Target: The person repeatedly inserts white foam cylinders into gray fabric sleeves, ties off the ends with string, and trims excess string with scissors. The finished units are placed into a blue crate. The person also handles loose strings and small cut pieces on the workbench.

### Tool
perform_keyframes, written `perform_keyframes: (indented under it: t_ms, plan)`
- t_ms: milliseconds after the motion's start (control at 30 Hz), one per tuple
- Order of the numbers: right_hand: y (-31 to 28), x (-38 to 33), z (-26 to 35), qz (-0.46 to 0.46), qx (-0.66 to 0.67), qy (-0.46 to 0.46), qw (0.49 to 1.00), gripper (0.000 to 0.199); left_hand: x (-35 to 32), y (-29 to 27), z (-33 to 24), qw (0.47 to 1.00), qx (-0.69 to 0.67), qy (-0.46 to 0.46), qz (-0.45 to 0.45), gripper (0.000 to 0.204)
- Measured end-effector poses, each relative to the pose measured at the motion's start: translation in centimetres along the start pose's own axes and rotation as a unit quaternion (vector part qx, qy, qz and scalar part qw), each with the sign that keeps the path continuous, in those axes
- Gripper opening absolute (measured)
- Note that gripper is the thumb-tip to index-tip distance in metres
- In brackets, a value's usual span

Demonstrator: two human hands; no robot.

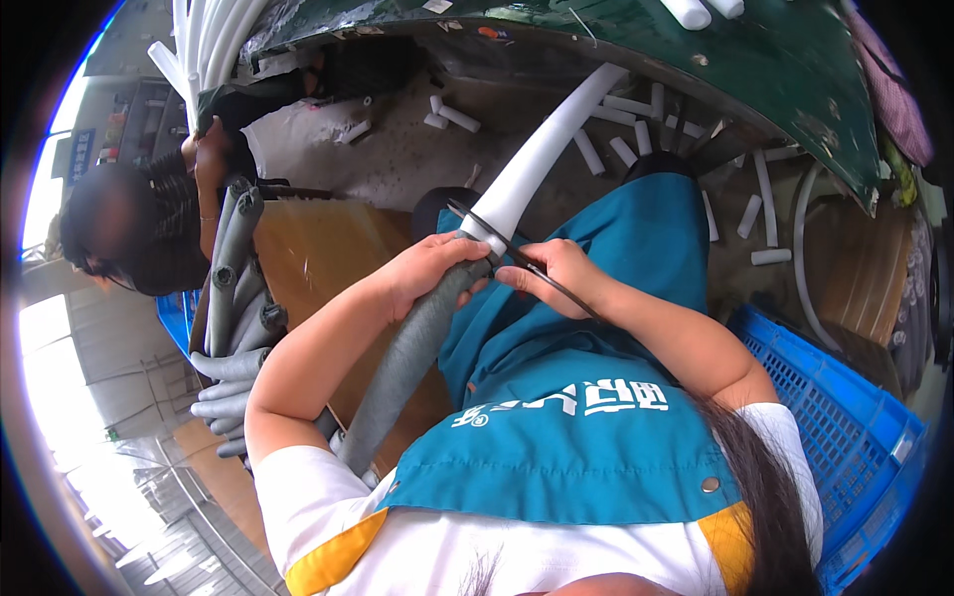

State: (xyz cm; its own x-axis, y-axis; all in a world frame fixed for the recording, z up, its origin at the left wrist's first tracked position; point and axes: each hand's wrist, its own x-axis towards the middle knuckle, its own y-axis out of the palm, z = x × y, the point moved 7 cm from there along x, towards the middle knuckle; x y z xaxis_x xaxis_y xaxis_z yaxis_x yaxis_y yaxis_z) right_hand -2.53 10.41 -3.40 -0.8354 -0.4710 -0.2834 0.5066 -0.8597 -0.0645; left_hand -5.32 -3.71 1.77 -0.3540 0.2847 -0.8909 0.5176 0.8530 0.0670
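A white foam tube (542,149) runs from below the green table down to my lap. A grey fabric sleeve (404,363) covers its near part. My left hand (437,270) is wrapped round the sleeve close to its upper end, thumb on top. Between thumb and fingers, my right hand (556,278) grips a long, thin dark tool (522,260) whose exact kind I cannot make out. It lies slantwise across the tube at the sleeve's edge. The underside of the sleeve is hidden by my left hand.
The green table (735,60) overhangs many offcuts of white foam (588,152) on the floor. Grey-covered rolls (236,258) are piled at left. A person (149,223) there holds white tubes (214,45). A blue crate (835,427) stands at right.
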Motion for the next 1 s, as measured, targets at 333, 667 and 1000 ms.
perform_keyframes:
  t_ms: [333, 667, 1000]
  plan:
    - [-3.2, 0.4, 1.3, -0.051, -0.038, 0.002, 0.998, 0.039, -1.9, -2.4, -1.1, 0.994, -0.025, 0.094, 0.044, 0.041]
    - [-19.3, 12.8, 20.5, -0.306, -0.379, -0.309, 0.817, 0.050, -6.6, -5.0, -0.7, 0.979, -0.097, 0.151, 0.097, 0.063]
    - [-21.6, 31.7, 28.4, -0.363, -0.528, -0.074, 0.764, 0.033, -9.0, -8.4, 3.9, 0.970, -0.196, 0.135, 0.051, 0.056]
